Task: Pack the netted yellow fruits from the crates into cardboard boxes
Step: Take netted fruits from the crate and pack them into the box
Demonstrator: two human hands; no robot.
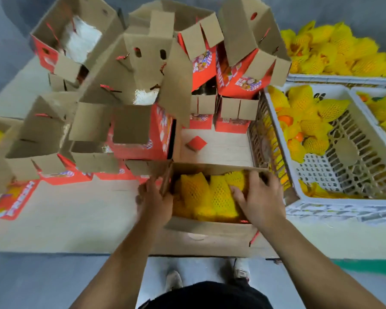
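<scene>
Yellow fruits (pixel 206 195) fill the box (pixel 210 228); the right hand (pixel 257 198) presses them with straight fingers, the left hand (pixel 153 200) grips the box wall.

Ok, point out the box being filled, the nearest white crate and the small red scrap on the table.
Box (pixel 212 227), head view, near cardboard wall.
White crate (pixel 283 139), head view, left rim.
Red scrap (pixel 196 143), head view, its middle.

Both hands reach forward, left (pixel 153 198) blurred, right (pixel 257 197) spread, palm down.
</scene>
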